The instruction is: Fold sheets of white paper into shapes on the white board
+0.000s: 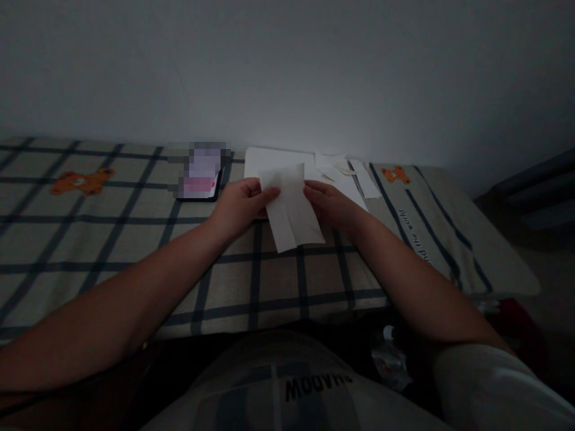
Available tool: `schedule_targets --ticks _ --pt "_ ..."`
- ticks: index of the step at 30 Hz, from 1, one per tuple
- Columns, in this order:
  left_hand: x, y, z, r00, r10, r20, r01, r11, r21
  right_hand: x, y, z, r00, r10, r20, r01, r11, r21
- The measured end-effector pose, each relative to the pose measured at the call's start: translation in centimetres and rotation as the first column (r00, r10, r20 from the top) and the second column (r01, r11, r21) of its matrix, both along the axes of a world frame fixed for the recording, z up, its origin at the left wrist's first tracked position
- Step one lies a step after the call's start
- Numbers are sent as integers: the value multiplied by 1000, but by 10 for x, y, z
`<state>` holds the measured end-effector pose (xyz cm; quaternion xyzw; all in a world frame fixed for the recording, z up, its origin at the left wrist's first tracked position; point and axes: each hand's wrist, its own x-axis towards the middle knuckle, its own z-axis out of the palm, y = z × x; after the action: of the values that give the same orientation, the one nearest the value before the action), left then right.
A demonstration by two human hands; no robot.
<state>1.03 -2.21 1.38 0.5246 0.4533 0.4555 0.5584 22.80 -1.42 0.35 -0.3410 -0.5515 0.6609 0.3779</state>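
A creased white sheet of paper (291, 206) is held up between my two hands, above the near edge of a white stack or pad (278, 157). My left hand (242, 202) grips its left side, thumb on the front and fingers behind. On the opposite side my right hand (335, 206) pinches the paper's edge, its fingertips partly hidden behind the sheet. Torn white paper strips (366, 178) lie at the right of the pad, close beyond my right hand.
A phone (204, 173), its screen blurred out, rests left of the pad. The checked tablecloth (135, 239) with orange bear prints covers the table, which meets a pale wall (287, 72). Below the table's front edge, at right, is a clear plastic item (390, 359).
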Motion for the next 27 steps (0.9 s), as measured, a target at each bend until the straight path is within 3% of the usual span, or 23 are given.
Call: schedule_targets --ticks 10,18,27 --pt "2 -2 -2 997 -53 -48 53 999 0 -5 -1 -4 992 -80 99 78 997 15" --pt "4 -5 -2 996 -57 -66 56 998 -9 -3 -1 1 950 -109 293 56 981 185" --pt "5 -4 0 999 -11 30 12 999 -44 -10 -7 1 970 -144 198 131 988 77"
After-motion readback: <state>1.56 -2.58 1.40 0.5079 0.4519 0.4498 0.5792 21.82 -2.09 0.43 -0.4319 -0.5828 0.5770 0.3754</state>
